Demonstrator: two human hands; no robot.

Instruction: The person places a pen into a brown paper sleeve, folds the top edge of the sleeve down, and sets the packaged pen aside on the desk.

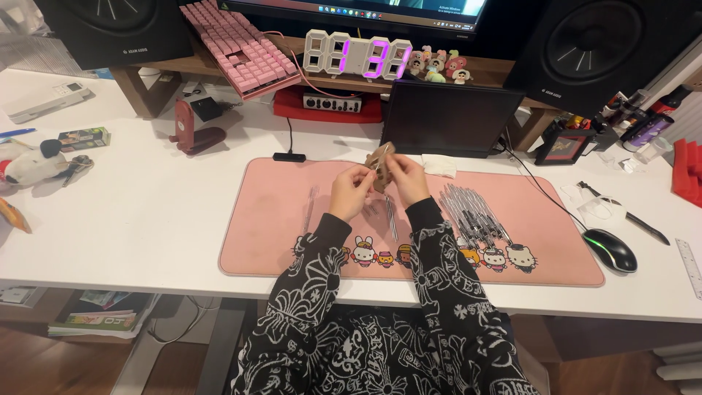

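Note:
Both my hands are raised over the middle of a pink desk mat (278, 241). My left hand (351, 192) and my right hand (406, 179) together hold a small brown, cardboard-like piece (380, 162) between their fingertips. Just below the hands, a thin clear pen part (391, 216) lies on the mat. Right of my right sleeve lies a row of several pens (472, 213) with clear and black barrels. Another clear slim tube (311, 208) rests on the mat left of my left hand. What exactly the brown piece is stays unclear.
A dark tablet screen (447, 117) stands behind the mat. A black mouse (610, 250) sits at the right, a ruler (689, 267) near the right edge. A pink keyboard (238, 45), a digital clock (358, 55), two black speakers and a plush toy (33, 162) crowd the back and left.

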